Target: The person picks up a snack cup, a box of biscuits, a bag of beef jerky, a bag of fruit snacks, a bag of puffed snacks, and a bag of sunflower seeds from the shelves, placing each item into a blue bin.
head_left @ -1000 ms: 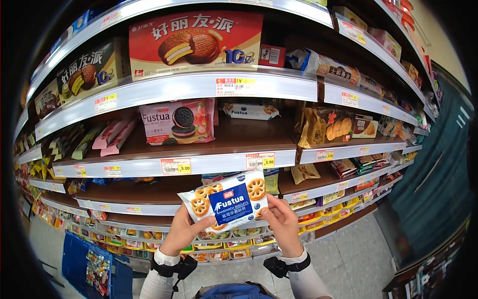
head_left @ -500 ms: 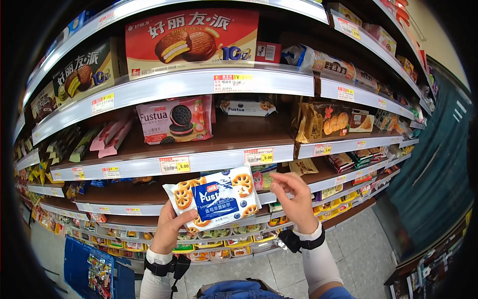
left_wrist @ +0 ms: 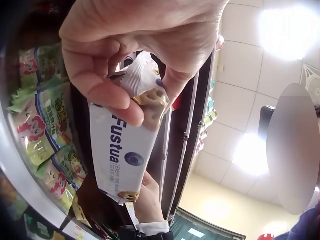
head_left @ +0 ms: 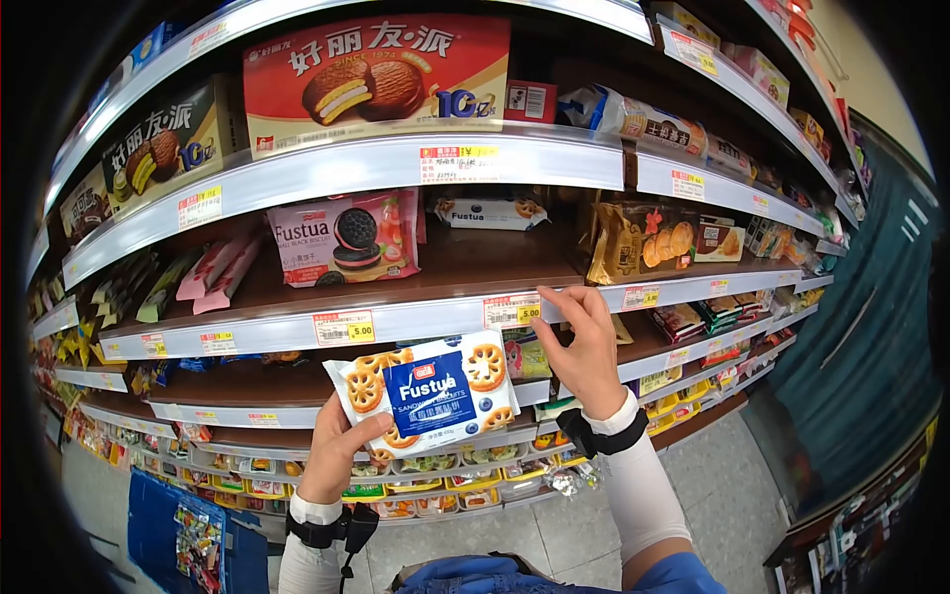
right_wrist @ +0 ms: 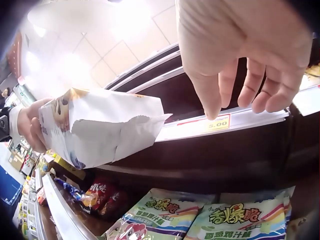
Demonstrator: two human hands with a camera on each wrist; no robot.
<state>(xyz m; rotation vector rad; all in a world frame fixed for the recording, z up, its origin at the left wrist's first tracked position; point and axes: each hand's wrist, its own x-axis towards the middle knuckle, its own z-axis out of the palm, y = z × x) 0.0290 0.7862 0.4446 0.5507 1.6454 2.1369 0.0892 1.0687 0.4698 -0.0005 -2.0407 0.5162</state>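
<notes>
My left hand [head_left: 332,450] grips a white and blue pack of Fustua sandwich biscuits [head_left: 427,391] by its left end, thumb across the front. In the left wrist view, the fingers bend around the crimped end of the pack [left_wrist: 117,155]. To the right of it, my right hand [head_left: 586,358] is raised at the shelf edge with nothing in its grasp. Its thumb and fingertips are right at a price tag [head_left: 511,312] reading 5.00. In the right wrist view, the thumb tip overlaps that yellow-edged tag [right_wrist: 218,123].
On the shelf behind the tag lies a similar white Fustua pack [head_left: 491,214], beside a pink Fustua biscuit bag [head_left: 346,238]. Gold biscuit bags [head_left: 643,243] stand to the right. A large red pie box [head_left: 376,79] is above. Colourful snack bags [right_wrist: 165,207] sit below. A blue bin [head_left: 148,525] stands lower left.
My right hand has let go of the pack's right end and moved up and right to the shelf's price tag. The left hand keeps the pack, shifted slightly left and down.
</notes>
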